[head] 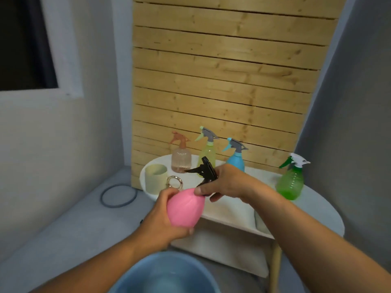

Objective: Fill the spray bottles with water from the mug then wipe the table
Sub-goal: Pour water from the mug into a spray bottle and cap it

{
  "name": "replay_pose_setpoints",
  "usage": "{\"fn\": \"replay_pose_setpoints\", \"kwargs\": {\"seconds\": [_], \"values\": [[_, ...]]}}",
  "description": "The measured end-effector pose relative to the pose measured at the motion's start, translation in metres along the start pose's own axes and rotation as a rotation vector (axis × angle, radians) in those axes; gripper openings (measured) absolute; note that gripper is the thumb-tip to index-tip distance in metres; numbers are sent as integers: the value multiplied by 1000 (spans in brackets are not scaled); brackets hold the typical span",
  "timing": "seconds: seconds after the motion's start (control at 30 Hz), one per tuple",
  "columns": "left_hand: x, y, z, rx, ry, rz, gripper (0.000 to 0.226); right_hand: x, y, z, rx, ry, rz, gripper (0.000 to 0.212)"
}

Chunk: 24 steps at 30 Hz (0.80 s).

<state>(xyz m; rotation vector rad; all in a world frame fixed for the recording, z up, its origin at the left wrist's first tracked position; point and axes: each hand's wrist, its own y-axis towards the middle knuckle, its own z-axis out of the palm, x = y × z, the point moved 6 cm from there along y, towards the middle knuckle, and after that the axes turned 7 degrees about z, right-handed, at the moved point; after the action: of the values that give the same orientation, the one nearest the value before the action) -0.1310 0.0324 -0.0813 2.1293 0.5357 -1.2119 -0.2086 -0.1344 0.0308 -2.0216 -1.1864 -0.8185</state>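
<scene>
My left hand (167, 216) wraps the pink bottle (185, 208), held tilted before the table (317, 210); right hand (224, 182) grips its black sprayer (204, 169). Smooth plastic, probably light, slippery: hold the belly.

We see the left hand (167, 216) gripping the pink bottle (185, 208) over the blue bucket (165, 273), the right hand (222, 182) holding its black spray head (204, 170).
</scene>
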Motion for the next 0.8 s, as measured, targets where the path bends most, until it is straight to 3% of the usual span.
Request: {"fn": "replay_pose_setpoints", "kwargs": {"seconds": [0.13,0.2,0.27,0.33,0.5,0.57,0.63,0.73,0.8], "values": [[14,-30,-29,91,124,-25,96,-27,-4,35,34,164,30,27],[21,-41,-41,138,75,-70,99,-41,-3,50,56,186,62,37],[28,-50,-50,143,-54,-137,98,-50,0,64,89,206,67,27],[30,-56,-53,127,-182,-195,88,-52,0,69,112,233,74,20],[32,-61,-49,13,-387,-323,49,-60,0,68,122,315,187,31],[32,-61,-50,-21,-443,-341,55,-64,0,67,107,324,236,39],[30,-64,-47,38,-496,-313,76,-69,0,69,83,352,289,40],[24,-69,-42,128,-244,-233,104,-70,-1,73,68,387,331,38],[25,-69,-41,80,-196,-221,100,-71,-2,74,60,403,328,39]]}}
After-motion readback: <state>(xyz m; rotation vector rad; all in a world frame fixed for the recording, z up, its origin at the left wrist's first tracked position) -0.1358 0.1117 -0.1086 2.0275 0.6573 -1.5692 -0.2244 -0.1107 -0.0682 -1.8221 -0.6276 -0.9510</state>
